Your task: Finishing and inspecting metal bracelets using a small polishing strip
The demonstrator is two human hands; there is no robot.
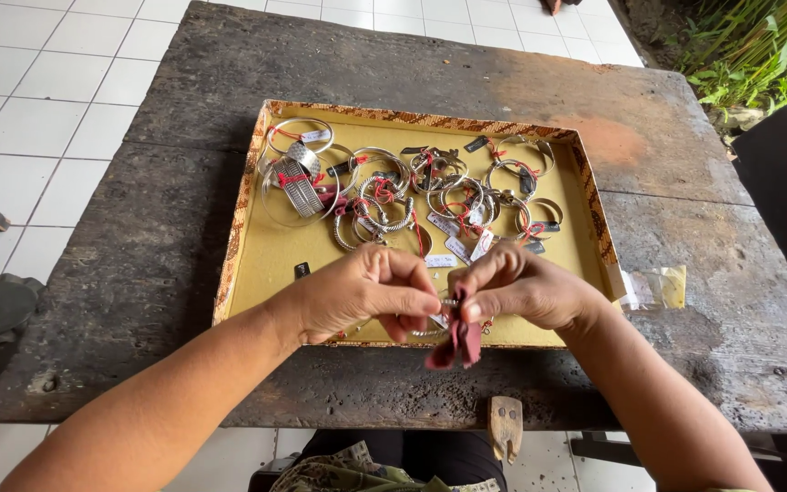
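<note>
Small silver bracelet (437,314), over near edge of yellow patterned-rim tray (257,264), was pinched by left hand (357,293); right hand (521,290) gripped dark red cloth (459,344) on it. Beyond lay tagged silver bangles (393,187), weathered wooden table (412,73).

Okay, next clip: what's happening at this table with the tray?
A person sits at a dark, weathered wooden table with a shallow yellow-lined tray with a patterned rim in front of them. Both hands meet over the tray's near edge: the left hand and right hand pinch a small silver jewellery piece between the fingertips, together with a small dark red cloth hanging below. Further back in the tray lie many silver bangles with red threads and small tags. A small clear plastic bag lies beside the tray.
</note>
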